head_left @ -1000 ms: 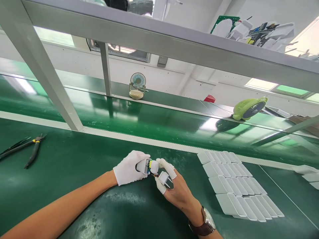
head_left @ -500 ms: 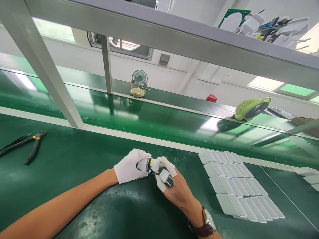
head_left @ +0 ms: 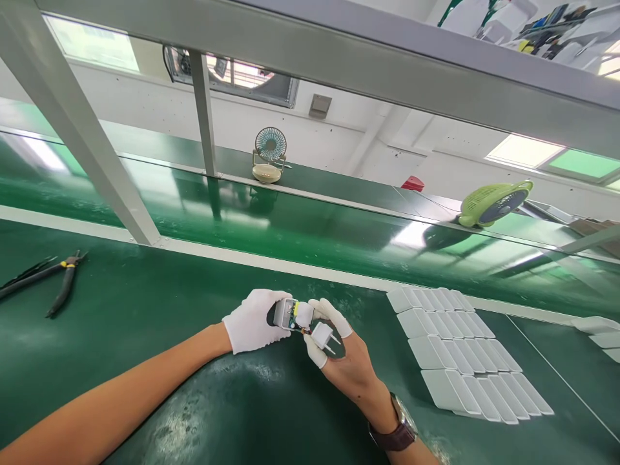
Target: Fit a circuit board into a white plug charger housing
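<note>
Left hand (head_left: pixel 256 321) grips the casing (head_left: pixel 283 314), seemingly steadying it; right hand (head_left: pixel 346 363), at its four o'clock, holds the plug (head_left: pixel 321 336) near, perhaps sparing wires (head_left: pixel 305 330).

The left glove (head_left: pixel 254 323) presents as matt cloth, the plug piece (head_left: pixel 320 335) as smooth plastic with bright metal prongs (head_left: pixel 335 338), the shells (head_left: pixel 431 354) as smooth plastic, the desk (head_left: pixel 290 413) as glossy with scuffed patches.

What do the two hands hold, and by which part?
An open plug-in device: the left hand grips its housing; the right hand holds it around the two-pronged plug.
</note>
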{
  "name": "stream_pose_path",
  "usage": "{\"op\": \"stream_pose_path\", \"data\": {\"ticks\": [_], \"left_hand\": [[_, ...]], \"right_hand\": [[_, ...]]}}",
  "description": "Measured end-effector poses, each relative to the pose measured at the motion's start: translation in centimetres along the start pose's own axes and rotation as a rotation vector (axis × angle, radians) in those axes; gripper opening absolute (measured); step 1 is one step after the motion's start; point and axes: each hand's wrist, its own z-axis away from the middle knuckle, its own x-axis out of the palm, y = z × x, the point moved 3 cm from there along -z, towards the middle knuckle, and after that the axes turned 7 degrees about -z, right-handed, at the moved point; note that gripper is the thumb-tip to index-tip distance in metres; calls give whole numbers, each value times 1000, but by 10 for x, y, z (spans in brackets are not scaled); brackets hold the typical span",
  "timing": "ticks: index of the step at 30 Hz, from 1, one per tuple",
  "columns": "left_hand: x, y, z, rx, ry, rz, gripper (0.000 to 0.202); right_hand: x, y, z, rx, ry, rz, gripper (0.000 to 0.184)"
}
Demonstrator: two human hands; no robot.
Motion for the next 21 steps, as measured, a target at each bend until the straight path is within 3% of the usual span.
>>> {"op": "stream_pose_path", "data": {"ticks": [4, 8, 15, 19, 21], "left_hand": [[6, -2, 0, 9, 15, -47, 70], [9, -4, -1, 53, 44, -50, 66], [7, -3, -1, 33, 17, -30, 66], [1, 5, 1, 23, 63, 2, 102], [-2, 10, 3, 68, 122, 27, 106]], "right_hand": [[4, 8, 2, 137, 48, -187, 66], [5, 11, 1, 208, 75, -283, 63], [-22, 7, -9, 263, 169, -404, 61], [-24, 5, -10, 285, 152, -405, 62], [-17, 5, -8, 278, 109, -421, 62]]}}
